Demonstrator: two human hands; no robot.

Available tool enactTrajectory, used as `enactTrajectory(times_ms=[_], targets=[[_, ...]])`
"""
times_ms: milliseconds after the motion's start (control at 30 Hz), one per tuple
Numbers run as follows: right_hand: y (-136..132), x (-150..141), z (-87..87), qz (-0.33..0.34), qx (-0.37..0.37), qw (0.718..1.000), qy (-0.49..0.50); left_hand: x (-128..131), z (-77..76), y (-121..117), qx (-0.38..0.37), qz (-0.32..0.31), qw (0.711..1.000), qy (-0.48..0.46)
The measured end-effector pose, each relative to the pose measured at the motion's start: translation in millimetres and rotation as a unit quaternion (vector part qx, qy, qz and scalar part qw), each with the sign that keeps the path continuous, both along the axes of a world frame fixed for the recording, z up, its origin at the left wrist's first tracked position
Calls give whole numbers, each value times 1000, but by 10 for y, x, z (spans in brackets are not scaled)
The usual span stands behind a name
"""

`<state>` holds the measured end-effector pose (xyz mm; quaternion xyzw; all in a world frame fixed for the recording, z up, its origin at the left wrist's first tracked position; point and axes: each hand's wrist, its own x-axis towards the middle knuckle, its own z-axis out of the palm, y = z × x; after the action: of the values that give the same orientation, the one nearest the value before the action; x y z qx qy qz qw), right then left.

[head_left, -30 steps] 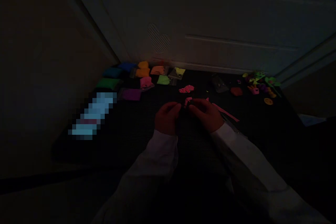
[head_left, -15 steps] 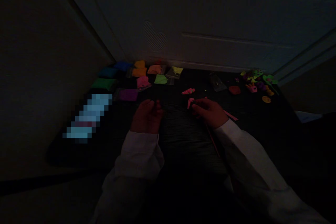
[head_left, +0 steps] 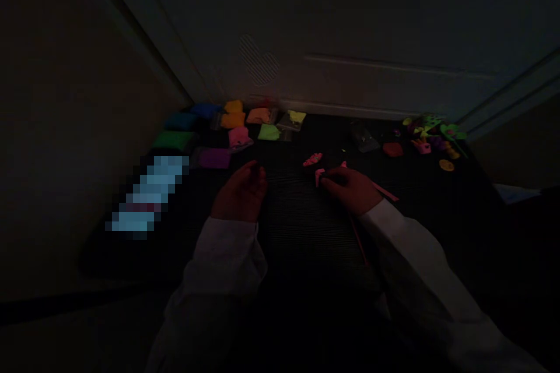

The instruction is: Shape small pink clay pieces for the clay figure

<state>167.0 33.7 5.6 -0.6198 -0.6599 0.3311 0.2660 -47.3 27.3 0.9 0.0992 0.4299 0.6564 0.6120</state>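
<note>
My left hand (head_left: 240, 191) is raised over the dark table (head_left: 289, 215), palm turned inward, fingers loosely curled and apart, with nothing visible in it. My right hand (head_left: 352, 187) pinches a small pink piece (head_left: 319, 177), soft-looking like modelling clay. Just beyond it is a speckled pink lump (head_left: 313, 159); whether the two are joined, I cannot tell in this dim light. A thin reddish strip (head_left: 359, 243) runs down from beneath my right hand. A flat pink strip (head_left: 387, 192) shows to the right of that hand, partly covered by it.
Packets of coloured clay, including a purple one (head_left: 214, 158) and a green one (head_left: 175, 141), line the back left. A bright pixelated patch (head_left: 151, 195) lies at left. Small colourful figures (head_left: 433, 134) and a red lump (head_left: 392, 150) sit at the back right.
My left hand has let go of the pink piece and moved left, its fingers loosening. My right hand keeps hold. The speckled lump is tilted differently, and the thin strip has come into view.
</note>
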Motion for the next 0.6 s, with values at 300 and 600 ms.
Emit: enactTrajectory(times_ms=[300,600], targets=[[71,265,64,-89,68,993,35,94,-9,-56,4,-18,973,229],[92,366,200,-187,160,963,115,169,-264,25,169,-122,772,600]])
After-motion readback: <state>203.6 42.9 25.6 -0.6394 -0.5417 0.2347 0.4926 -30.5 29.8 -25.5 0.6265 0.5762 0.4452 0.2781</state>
